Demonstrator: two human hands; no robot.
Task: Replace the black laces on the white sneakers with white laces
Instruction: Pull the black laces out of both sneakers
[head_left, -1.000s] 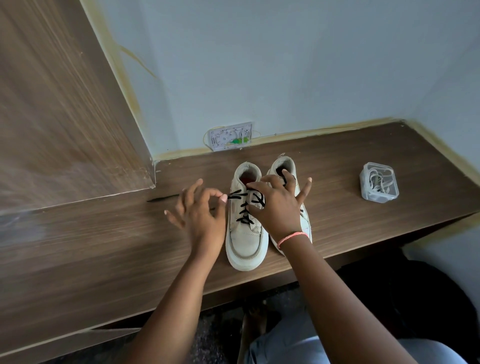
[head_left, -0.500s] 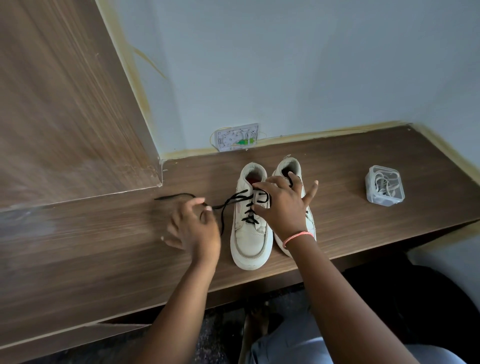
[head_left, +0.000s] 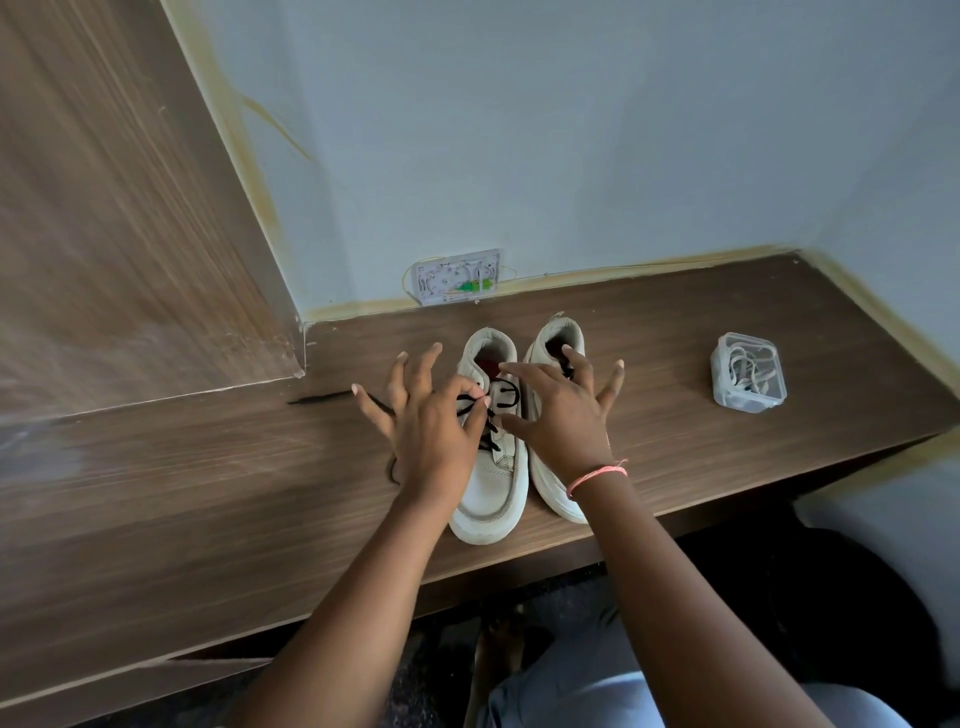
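Meanwhile, left hand (head_left: 434, 436) pinches the thin black cord lace (head_left: 475, 408) over the white leather sneaker (head_left: 491, 452), right hand (head_left: 563, 415) spread just beside.

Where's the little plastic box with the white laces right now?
In the head view, the plastic box sits on the wooden shelf, at the right, apart from the sneakers and near the wall corner.

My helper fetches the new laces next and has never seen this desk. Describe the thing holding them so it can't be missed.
Start at the wooden desk in the wall corner. Right of the two sneakers, standing apart from them, is a small clear plastic box with white laces coiled inside. It is the only container on the desk.
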